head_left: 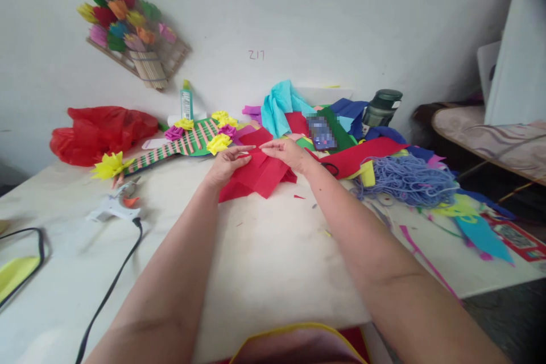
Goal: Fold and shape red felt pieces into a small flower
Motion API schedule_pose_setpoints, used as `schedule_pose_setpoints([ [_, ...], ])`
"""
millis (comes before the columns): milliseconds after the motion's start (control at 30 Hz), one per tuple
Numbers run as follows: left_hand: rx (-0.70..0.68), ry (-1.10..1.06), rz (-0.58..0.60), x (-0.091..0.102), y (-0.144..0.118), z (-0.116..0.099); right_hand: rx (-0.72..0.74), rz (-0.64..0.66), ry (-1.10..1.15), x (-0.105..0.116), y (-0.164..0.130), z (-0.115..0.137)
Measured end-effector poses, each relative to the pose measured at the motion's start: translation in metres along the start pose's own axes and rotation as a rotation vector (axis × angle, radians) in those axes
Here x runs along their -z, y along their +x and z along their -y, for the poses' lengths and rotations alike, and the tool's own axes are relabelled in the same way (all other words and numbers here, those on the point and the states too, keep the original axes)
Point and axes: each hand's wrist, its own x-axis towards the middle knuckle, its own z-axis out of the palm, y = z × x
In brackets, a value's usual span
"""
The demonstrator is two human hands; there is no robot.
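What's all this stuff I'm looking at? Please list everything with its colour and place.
Table: one, whitish, foreground
Wall: one, white, behind
Red paper: several pieces, red, mid-table
Guitar-shaped craft: one, green with flowers, left of centre
Flower decoration: one, multicoloured, upper-left wall
Plastic bag: one, red, rear left
Bottle: one, green, yellow cap, behind craft
Glue gun: one, white and orange, left
Cords: two lengths, black, left
Paper pile: uncountable, mixed colours, rear right
Phone: one, dark, on pile
Jar: one, dark green, rear right
Yarn: one bundle, blue-purple, right
Patterned item: unclear, pale, far right
Left grip: one, bare, at red paper
Right grip: one, bare, at red paper
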Motion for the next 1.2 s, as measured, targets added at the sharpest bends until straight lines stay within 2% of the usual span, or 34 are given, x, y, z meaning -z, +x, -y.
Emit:
schedule_pose_setpoints([
  [167, 0.003, 0.037, 0.015, -0.002, 0.001, 0.002, -0.087, -0.011, -0.136, 0.000, -0.003, 0.007],
  [333, 0.049, 0.052, 0.011, -0.004, 0.000, -0.001, -0.086, -0.054, -0.186, 0.002, -0.001, 0.002],
  [567, 0.162, 0.069, 0.028, -0.005, -0.002, -0.007, -0.088, 0.025, -0.153, 0.004, 0.002, -0.006],
  [867, 0.070, 0.387, 0.073, -0.010, 0.001, -0.010, -0.019, 0.106, -0.267, 0.004, 0.003, -0.005],
  [1000, 0.021, 0.465, 0.056, -0.012, 0.001, -0.012, 0.003, 0.089, -0.265, 0.002, 0.004, 0.000],
  [1200, -0.039, 0.553, 0.093, -0.014, 0.003, -0.015, 0.020, 0.057, -0.306, 0.000, 0.003, 0.006],
])
